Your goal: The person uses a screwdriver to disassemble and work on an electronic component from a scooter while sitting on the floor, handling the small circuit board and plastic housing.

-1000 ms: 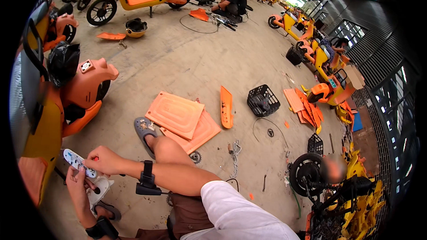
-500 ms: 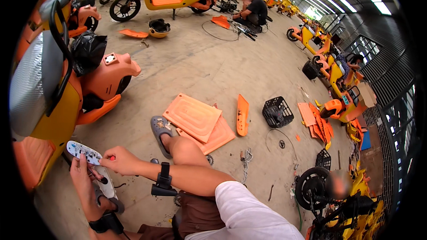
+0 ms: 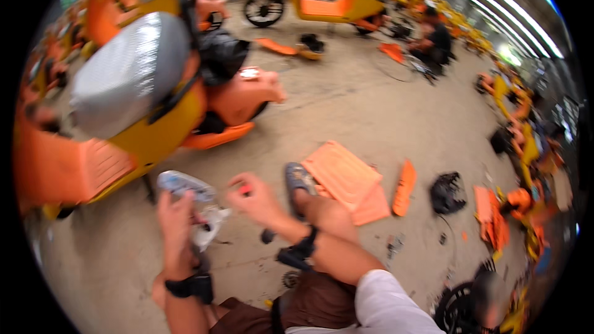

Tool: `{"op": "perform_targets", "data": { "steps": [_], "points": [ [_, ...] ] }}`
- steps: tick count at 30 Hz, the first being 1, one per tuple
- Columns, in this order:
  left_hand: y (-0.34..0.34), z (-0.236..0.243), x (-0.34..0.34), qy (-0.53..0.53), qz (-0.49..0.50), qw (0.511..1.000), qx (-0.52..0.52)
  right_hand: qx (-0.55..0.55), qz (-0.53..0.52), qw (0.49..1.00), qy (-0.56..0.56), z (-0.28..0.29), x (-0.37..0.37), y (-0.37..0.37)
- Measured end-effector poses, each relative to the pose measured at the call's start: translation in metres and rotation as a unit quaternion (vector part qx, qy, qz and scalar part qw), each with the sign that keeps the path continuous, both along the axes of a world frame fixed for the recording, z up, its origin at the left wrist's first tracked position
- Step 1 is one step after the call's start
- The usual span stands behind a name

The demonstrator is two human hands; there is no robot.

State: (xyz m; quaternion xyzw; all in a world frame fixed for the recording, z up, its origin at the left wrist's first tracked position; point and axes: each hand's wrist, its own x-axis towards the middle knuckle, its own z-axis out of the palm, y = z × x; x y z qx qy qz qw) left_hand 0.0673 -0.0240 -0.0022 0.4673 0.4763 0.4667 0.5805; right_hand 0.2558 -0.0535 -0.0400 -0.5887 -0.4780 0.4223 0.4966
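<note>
My left hand [image 3: 176, 219] grips a pale oval panel [image 3: 179, 180] fitted with small electronic parts, tilted upward beside the parked scooter. Just below it shows a second white piece [image 3: 214, 227]; motion blur hides whether the two are joined. A little to the right, and apart from the panel, my right hand [image 3: 258, 196] is closed around a small red object [image 3: 245, 190]. Its red end peeks out between the fingers, and the rest is hidden in the hand.
A yellow and orange scooter with a silver-covered seat [image 3: 133, 74] stands close on my left. Orange panels [image 3: 343, 173], a long orange piece [image 3: 404, 188] and a black basket [image 3: 448, 193] lie on the floor. Another person [image 3: 433, 40] crouches at the back.
My view has swung left, so the scene shifts rightward. My right hand, at the panel's edge before, has drawn away from it with the red object. My left hand keeps hold of the panel.
</note>
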Motion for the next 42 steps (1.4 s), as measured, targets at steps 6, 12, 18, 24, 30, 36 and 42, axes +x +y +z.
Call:
{"op": "perform_targets", "data": {
  "steps": [6,12,18,24,30,36,42],
  "points": [
    [0.005,-0.006,-0.011,-0.015,-0.019,1.000,-0.001,0.161,-0.155,0.954,0.199,0.019,0.014,0.002],
    [0.008,-0.002,-0.012,-0.006,-0.004,1.000,0.030,0.164,-0.160,0.956,0.182,0.037,0.036,0.010],
    [0.006,-0.003,-0.017,0.015,0.007,0.999,0.037,0.198,-0.143,0.960,0.136,0.026,0.039,0.004],
    [0.003,0.002,-0.017,0.011,0.024,0.999,0.036,0.194,-0.155,0.951,0.187,0.031,0.039,0.002],
    [0.004,0.002,-0.019,0.022,0.026,0.999,0.042,0.169,-0.136,0.924,0.316,0.034,0.038,0.008],
    [0.006,-0.004,-0.010,0.072,0.058,0.992,0.083,0.125,-0.073,0.922,0.360,0.038,0.026,-0.001],
    [0.007,0.002,-0.008,0.087,0.069,0.990,0.088,0.123,-0.058,0.913,0.384,0.038,0.022,0.002]
  ]
}}
